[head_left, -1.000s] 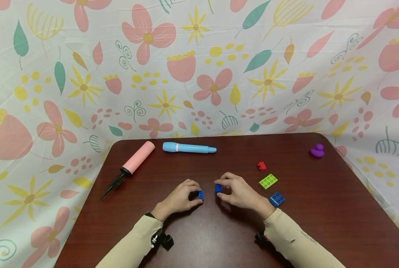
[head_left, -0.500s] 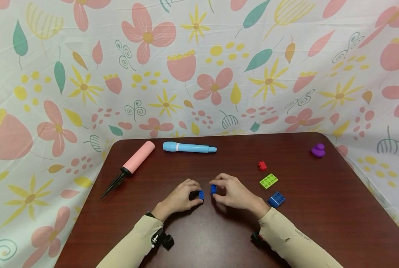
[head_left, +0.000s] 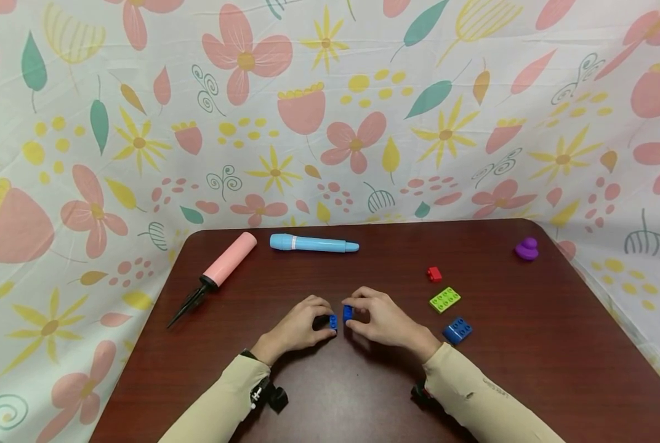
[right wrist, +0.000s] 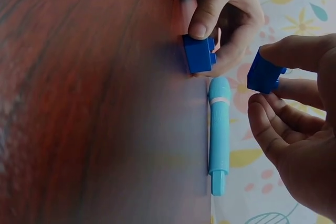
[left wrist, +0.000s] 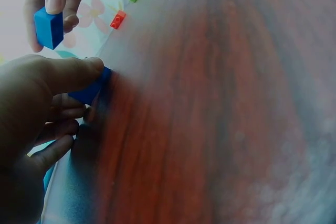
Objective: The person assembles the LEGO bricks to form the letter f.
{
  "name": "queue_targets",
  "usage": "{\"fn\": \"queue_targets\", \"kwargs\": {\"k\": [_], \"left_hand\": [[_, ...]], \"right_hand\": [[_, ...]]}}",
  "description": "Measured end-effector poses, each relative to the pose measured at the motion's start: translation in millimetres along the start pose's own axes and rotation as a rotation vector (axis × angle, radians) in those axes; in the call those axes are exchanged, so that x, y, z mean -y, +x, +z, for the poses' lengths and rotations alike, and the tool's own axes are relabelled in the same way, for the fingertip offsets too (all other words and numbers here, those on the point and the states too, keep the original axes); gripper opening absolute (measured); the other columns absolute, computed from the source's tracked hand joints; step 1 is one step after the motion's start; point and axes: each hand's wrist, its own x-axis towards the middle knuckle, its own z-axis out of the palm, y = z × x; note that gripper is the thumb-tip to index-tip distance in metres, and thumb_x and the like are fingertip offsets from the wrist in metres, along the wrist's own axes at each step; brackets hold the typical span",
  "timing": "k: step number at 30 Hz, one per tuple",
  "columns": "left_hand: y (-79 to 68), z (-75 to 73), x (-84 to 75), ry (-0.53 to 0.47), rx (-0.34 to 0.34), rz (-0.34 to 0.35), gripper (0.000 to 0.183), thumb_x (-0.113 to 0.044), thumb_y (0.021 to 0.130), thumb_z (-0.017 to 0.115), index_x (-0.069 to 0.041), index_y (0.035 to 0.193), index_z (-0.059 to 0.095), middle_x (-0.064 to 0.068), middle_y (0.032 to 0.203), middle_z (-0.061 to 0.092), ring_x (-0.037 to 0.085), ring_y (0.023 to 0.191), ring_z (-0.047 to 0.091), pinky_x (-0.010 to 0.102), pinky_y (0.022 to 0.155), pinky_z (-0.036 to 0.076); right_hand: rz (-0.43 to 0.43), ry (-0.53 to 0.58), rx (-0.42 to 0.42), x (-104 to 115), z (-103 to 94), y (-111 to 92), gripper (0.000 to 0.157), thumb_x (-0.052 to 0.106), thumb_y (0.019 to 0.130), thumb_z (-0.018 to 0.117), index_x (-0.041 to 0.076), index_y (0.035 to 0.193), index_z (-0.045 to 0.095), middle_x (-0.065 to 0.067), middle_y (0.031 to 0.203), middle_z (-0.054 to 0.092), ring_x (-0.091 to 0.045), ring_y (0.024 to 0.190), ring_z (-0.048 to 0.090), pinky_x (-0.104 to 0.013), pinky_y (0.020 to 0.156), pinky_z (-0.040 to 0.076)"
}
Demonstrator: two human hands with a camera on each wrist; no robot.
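Observation:
Near the middle of the table, my left hand (head_left: 298, 324) pinches a small blue toy brick (head_left: 332, 323) between thumb and fingers, its studs facing up in the head view. Just to the right, my right hand (head_left: 388, 320) holds a second blue toy brick (head_left: 348, 314) by its sides. A narrow gap separates the two bricks. In the left wrist view the right hand's brick (left wrist: 49, 29) is raised above the table, while the left hand's brick (left wrist: 89, 90) sits low at the tabletop. Studs show on both bricks in the right wrist view.
Right of the hands lie a darker blue brick (head_left: 457, 331), a lime green brick (head_left: 445, 299) and a red brick (head_left: 434, 274). A purple knobbed toy (head_left: 526, 248) stands far right. Behind lie a light blue tube (head_left: 313, 243) and a pink hand pump (head_left: 230, 259).
My right hand has moved left with its blue brick, narrowing the gap to the other brick. The left hand has stayed in place.

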Motion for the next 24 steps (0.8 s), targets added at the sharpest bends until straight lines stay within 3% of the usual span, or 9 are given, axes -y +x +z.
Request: {"fn": "queue_targets", "kwargs": {"k": [24], "left_hand": [[0.2, -2.2, -0.8, -0.020, -0.023, 0.005, 0.032, -0.032, 0.083, 0.077, -0.013, 0.108, 0.072, -0.002, 0.112, 0.066, 0.013, 0.108, 0.057, 0.031, 0.093, 0.050]], "right_hand": [[-0.016, 0.031, 0.002, 4.1, 17.0, 9.9, 0.033, 0.014, 0.082, 0.076, 0.008, 0.113, 0.066, 0.000, 0.103, 0.062, -0.013, 0.082, 0.062, -0.021, 0.068, 0.051]]}}
